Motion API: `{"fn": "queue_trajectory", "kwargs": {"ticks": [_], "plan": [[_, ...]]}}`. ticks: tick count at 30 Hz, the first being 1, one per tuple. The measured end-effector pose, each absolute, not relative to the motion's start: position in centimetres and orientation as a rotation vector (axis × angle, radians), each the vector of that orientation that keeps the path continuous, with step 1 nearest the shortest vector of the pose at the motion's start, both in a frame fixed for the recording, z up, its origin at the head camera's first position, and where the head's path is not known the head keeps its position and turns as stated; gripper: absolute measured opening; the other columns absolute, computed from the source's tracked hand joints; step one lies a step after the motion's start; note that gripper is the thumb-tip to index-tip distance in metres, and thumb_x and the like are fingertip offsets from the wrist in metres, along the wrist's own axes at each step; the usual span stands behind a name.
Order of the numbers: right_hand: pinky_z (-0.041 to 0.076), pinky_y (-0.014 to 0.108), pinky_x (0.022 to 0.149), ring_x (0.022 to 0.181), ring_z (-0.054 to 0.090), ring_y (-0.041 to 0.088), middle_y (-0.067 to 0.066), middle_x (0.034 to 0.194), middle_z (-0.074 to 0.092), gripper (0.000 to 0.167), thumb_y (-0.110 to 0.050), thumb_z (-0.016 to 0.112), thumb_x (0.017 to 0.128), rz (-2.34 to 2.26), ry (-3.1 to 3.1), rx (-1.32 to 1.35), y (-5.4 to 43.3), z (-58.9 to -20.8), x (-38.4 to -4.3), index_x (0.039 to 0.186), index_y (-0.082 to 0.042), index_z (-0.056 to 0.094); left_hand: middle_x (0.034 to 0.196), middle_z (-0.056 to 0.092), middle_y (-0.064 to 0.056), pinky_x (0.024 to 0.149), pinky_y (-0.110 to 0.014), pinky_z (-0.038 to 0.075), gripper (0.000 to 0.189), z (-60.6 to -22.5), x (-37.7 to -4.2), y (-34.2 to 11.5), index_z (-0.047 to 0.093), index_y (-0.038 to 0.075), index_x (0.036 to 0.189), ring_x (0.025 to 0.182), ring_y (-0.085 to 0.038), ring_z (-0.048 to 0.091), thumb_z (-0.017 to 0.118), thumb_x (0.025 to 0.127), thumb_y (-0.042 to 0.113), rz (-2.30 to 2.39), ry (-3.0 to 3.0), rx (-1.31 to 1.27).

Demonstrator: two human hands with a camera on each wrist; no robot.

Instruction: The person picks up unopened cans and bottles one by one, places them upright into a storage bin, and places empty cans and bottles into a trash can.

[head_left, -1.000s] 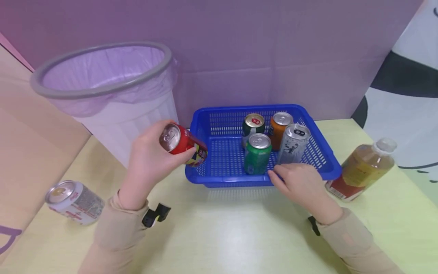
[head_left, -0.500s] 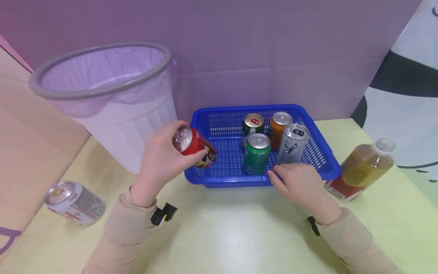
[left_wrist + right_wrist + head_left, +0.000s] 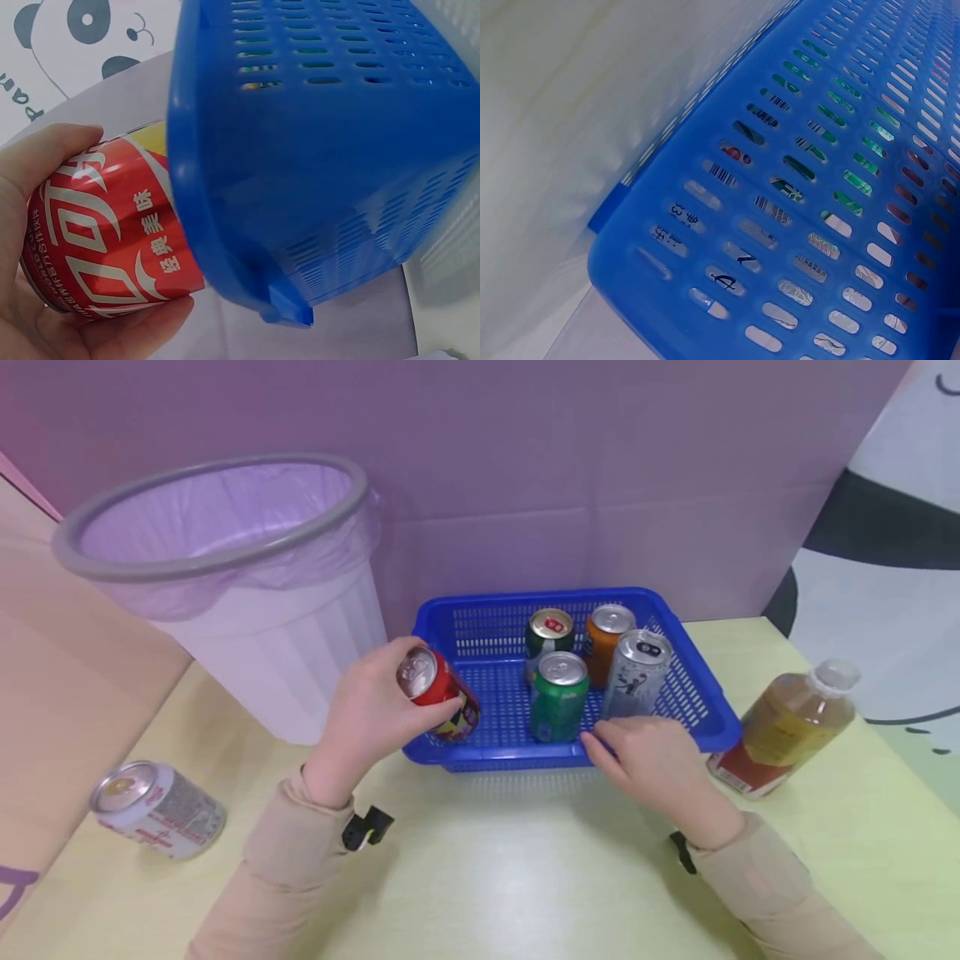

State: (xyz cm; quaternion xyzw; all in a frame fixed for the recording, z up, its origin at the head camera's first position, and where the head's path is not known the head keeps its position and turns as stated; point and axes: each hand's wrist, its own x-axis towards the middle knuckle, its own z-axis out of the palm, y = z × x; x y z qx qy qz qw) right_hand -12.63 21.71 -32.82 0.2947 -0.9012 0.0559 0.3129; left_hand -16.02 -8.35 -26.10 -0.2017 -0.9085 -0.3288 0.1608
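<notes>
My left hand [image 3: 378, 706] grips a red cola can [image 3: 429, 679], tilted, at the left end of a blue plastic basket [image 3: 480, 753]. In the left wrist view the can [image 3: 112, 232] sits between thumb and fingers, and the basket's wall [image 3: 247, 165] covers its lower end. My right hand [image 3: 652, 760] holds the basket's front rim near its right corner. Inside the basket stand a green can [image 3: 558, 702], a dark green can with a gold top [image 3: 550, 635], an orange can [image 3: 606, 647] and a silver can [image 3: 636, 681]. The right wrist view shows them through the slotted wall [image 3: 667, 217].
A white bin [image 3: 300, 643] with a grey rim and purple liner stands behind the left arm. A white and silver can [image 3: 168, 810] lies tilted on the table [image 3: 495, 868] at left. A bottle of amber drink [image 3: 787, 727] stands right of the basket.
My left hand has carried the red cola can rightward and slightly lower, over the left end of the basket. The right hand stays on the rim.
</notes>
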Motion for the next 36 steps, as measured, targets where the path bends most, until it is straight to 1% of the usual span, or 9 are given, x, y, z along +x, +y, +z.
{"fn": "queue_trajectory", "kwargs": {"ticks": [4,11,14,21,25,29,36], "plan": [[0.029,0.024,0.042,0.043,0.037,0.008,-0.008,0.05,0.037,0.052,-0.043,0.027,0.1,0.148,-2.371,0.777,21.7,-32.8,-12.6,0.056,-0.018,0.041,0.103,0.065,-0.011,0.067,-0.037,0.056,0.063,-26.0,-16.1,-8.2,0.056,0.002,0.115,0.084,-0.026,0.065,0.083,0.068,0.034,-0.908,-2.617,-0.591],[0.028,0.024,0.041,0.042,0.037,0.009,-0.008,0.049,0.037,0.052,-0.042,0.027,0.1,0.147,-2.381,0.774,21.6,-32.8,-12.6,0.055,-0.018,0.041,0.098,0.065,-0.009,0.069,-0.038,0.055,0.057,-25.0,-16.6,-7.9,0.057,0.003,0.108,0.082,-0.025,0.064,0.083,0.067,0.031,-0.875,-2.62,-0.632],[0.028,0.024,0.041,0.042,0.038,0.009,-0.007,0.049,0.038,0.053,-0.042,0.027,0.099,0.143,-2.384,0.773,21.6,-32.7,-12.7,0.055,-0.018,0.042,0.098,0.065,-0.008,0.071,-0.038,0.055,0.056,-24.3,-17.1,-7.6,0.057,0.003,0.109,0.082,-0.024,0.064,0.083,0.067,0.031,-0.866,-2.63,-0.65],[0.03,0.024,0.041,0.043,0.041,0.01,-0.007,0.05,0.041,0.046,-0.038,0.037,0.097,0.139,-2.41,0.764,21.6,-32.6,-12.6,0.056,-0.017,0.044,0.099,0.066,-0.007,0.072,-0.036,0.055,0.06,-22.3,-18.2,-6.5,0.057,0.004,0.112,0.083,-0.022,0.064,0.081,0.069,0.038,-0.792,-2.672,-0.67],[0.029,0.024,0.042,0.043,0.039,0.009,-0.007,0.05,0.04,0.045,-0.037,0.039,0.096,0.14,-2.412,0.767,21.6,-32.7,-12.6,0.056,-0.018,0.043,0.099,0.066,-0.006,0.071,-0.034,0.055,0.06,-21.5,-18.8,-6.0,0.056,0.006,0.113,0.083,-0.02,0.064,0.079,0.07,0.041,-0.769,-2.705,-0.664],[0.028,0.023,0.042,0.043,0.038,0.008,-0.008,0.05,0.039,0.046,-0.038,0.037,0.097,0.141,-2.408,0.771,21.6,-32.7,-12.6,0.056,-0.018,0.043,0.099,0.066,-0.005,0.071,-0.034,0.055,0.06,-20.9,-19.4,-5.4,0.056,0.007,0.113,0.083,-0.02,0.064,0.078,0.071,0.043,-0.742,-2.722,-0.668],[0.027,0.023,0.041,0.042,0.036,0.008,-0.008,0.049,0.038,0.051,-0.041,0.029,0.099,0.143,-2.39,0.777,21.7,-32.7,-12.7,0.055,-0.017,0.042,0.102,0.066,-0.006,0.075,-0.035,0.054,0.061,-20.1,-20.8,-4.1,0.056,0.007,0.114,0.086,-0.021,0.064,0.077,0.071,0.044,-0.727,-2.753,-0.654]]}}
